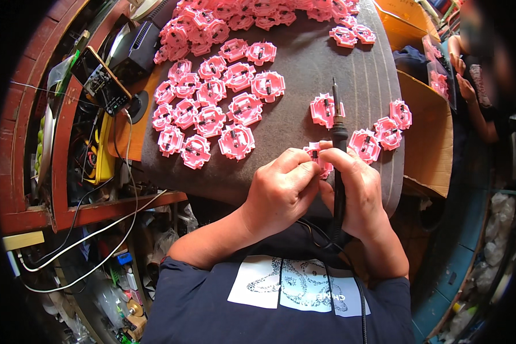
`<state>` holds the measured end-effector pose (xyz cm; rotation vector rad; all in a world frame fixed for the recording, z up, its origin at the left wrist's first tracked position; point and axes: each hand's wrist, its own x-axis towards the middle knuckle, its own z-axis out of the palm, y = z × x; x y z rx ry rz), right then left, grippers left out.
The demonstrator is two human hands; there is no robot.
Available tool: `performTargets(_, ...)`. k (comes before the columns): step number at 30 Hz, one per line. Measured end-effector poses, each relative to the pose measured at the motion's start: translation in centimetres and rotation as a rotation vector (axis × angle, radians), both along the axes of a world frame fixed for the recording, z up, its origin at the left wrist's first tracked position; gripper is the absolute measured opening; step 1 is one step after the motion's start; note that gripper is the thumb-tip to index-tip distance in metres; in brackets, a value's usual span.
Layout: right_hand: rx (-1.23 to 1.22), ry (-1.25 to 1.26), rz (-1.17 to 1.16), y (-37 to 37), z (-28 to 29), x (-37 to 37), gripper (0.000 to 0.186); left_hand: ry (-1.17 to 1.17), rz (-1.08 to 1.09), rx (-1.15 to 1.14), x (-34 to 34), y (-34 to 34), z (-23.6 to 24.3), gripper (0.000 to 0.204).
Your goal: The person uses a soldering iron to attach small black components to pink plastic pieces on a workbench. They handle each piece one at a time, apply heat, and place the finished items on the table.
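Note:
Close to the board's near edge, my left hand is closed, its fingertips pinching a small pink plastic part with a black piece in it. My right hand wraps round the black handle of a soldering iron, whose metal tip points up and away from me. The right fingertips also meet the pink part, and the fingers hide much of it. Just beyond the hands lies a loose pink part. To the right, a short row of pink parts rests on the dark board.
Pink parts spread over the board's left side, with a heap at the far end. A phone stands at left beside cables. Cardboard boxes flank the right edge. Another person's hand shows at far right.

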<state>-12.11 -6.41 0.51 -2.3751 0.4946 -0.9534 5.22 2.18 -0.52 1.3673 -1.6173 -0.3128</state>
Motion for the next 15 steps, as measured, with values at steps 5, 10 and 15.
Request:
performTargets(5, 0.018, 0.004, -0.030, 0.1, 0.0, -0.2, 0.063, 0.094, -0.026, 0.132, 0.3, 0.1, 1.7, 0.026)
performTargets(10, -0.079, 0.001, -0.152, 0.3, 0.2, -0.5, 0.063, -0.056, 0.026, 0.030, 0.9, -2.6, 2.2, 0.027)
performTargets(15, -0.142, 0.062, -0.340, 0.0, 0.2, -1.9, 0.056, -0.311, 0.065, 0.053, 0.6, -5.4, 1.4, 0.032)
